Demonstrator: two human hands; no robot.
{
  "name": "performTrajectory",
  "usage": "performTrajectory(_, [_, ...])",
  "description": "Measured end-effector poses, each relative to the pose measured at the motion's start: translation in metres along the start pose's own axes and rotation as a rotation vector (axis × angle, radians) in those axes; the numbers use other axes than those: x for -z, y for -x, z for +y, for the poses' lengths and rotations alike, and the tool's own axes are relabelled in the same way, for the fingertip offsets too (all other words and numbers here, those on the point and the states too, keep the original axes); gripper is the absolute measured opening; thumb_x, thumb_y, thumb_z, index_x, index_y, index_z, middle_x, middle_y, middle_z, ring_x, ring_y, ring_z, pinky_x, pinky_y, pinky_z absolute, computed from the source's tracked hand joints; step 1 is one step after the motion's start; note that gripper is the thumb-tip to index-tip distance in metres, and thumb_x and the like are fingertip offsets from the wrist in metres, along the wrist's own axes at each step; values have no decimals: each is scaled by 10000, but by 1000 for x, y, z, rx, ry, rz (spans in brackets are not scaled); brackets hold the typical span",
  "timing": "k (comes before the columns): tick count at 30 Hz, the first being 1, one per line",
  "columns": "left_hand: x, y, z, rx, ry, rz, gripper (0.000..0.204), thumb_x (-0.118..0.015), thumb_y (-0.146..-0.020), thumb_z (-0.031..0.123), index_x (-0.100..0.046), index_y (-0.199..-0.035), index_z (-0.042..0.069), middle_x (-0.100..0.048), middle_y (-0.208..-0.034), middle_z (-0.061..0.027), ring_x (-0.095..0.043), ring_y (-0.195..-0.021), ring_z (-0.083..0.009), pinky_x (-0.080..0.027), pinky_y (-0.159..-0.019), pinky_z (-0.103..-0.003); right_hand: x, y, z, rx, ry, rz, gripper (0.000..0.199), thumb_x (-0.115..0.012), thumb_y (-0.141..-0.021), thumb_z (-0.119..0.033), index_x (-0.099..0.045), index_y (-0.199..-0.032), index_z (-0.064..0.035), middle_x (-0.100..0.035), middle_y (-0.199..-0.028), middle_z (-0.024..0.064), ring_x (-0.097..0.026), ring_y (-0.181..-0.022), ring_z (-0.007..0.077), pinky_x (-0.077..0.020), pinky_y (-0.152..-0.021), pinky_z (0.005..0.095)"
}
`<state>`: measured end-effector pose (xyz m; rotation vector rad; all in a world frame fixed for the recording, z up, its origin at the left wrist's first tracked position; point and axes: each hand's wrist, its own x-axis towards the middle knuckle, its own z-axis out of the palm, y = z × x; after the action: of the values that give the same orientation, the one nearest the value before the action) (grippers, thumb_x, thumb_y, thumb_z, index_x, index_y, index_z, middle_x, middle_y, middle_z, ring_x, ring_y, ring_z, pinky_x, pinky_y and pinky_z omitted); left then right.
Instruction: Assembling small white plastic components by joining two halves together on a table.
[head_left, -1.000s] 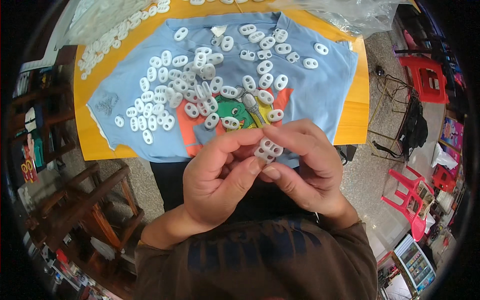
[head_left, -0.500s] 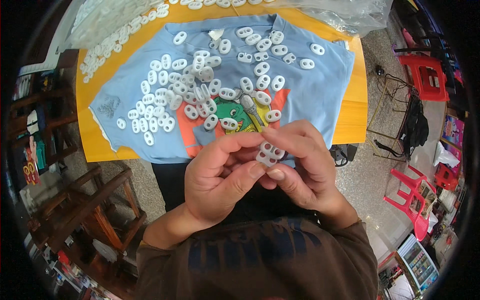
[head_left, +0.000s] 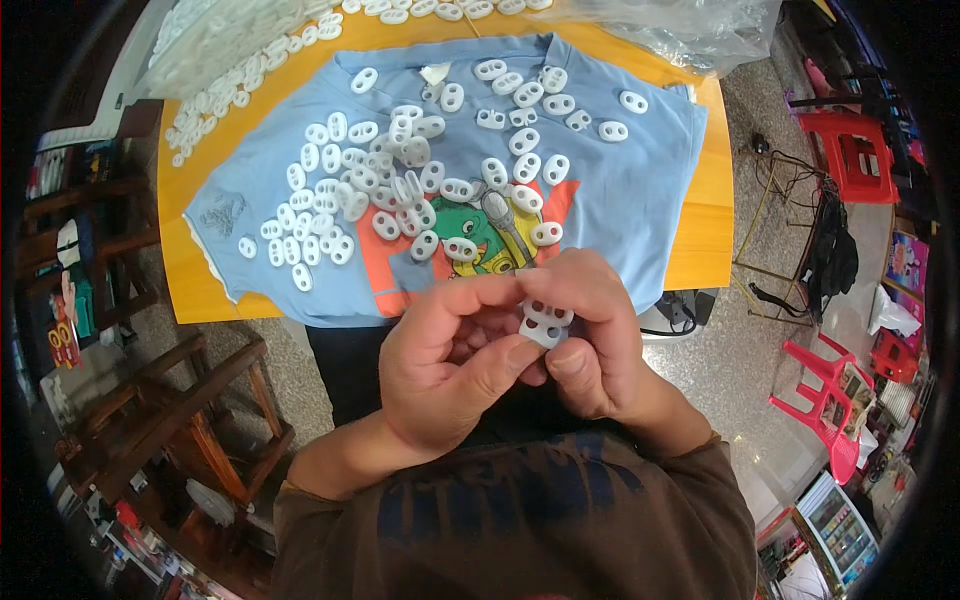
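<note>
Close to the chest, the left hand (head_left: 450, 365) and right hand (head_left: 590, 335) pinch small white two-holed plastic toggles (head_left: 545, 322) between thumbs and fingertips. Smooth and tiny, they could slip from a loosened pinch. Beyond, more white toggles (head_left: 400, 190) scatter across a soft light-blue printed T-shirt (head_left: 620, 190) on the orange table (head_left: 700, 250).

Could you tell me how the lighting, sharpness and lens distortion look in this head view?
Head view: even, soft light with no hard shadows; the orange table edges bow from fisheye distortion and a dark vignette rings the frame; the left hand, right hand and the white two-hole piece between them are fairly sharp; clutter near the rim is squeezed and hard to read.
</note>
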<state>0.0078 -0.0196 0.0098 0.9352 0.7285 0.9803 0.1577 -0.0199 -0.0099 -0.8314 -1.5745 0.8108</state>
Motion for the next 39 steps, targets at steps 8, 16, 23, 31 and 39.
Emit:
performTrajectory(8, [-3,5,-4,-5,93,20,279,-577,-835,16,-459,-1083,-28,-586,-893,-112,-585,-698,-117,-494,-628,-225,-8,6,6,27,-51,56,324,-457,-900,-209,-465,-1096,48,-541,-827,125,-485,-639,237,-392,-596,343])
performTrajectory(16, [-2,5,-9,-55,87,-43,224,-567,-843,19,-451,-1032,-13,-562,-842,-87,-572,-683,-106,-487,-593,-223,-14,7,11,71,-99,107,280,-429,-907,-192,-465,-1075,28,-541,-776,105,-470,-600,219,-384,-556,342])
performTrajectory(23, [-1,5,-10,-139,-19,-37,205,-561,-835,-12,-453,-1009,-4,-545,-836,-82,-564,-656,-100,-482,-568,-219,-22,13,14,86,-150,154,236,-423,-898,-158,-478,-1041,21,-546,-776,113,-457,-574,216,-377,-524,340])
performTrajectory(31, [1,5,-11,-83,80,13,196,-545,-829,-44,-453,-997,-1,-565,-857,-104,-577,-660,-111,-486,-579,-227,-23,12,18,53,-205,121,243,-423,-892,-147,-492,-1041,31,-544,-766,108,-467,-574,227,-384,-530,338])
performTrajectory(39, [6,8,-5,-87,119,33,226,-537,-831,-43,-455,-1039,-8,-573,-877,-104,-587,-709,-125,-499,-623,-238,-24,11,13,69,-131,91,323,-448,-906,-246,-501,-1074,25,-544,-791,107,-489,-615,242,-393,-570,353])
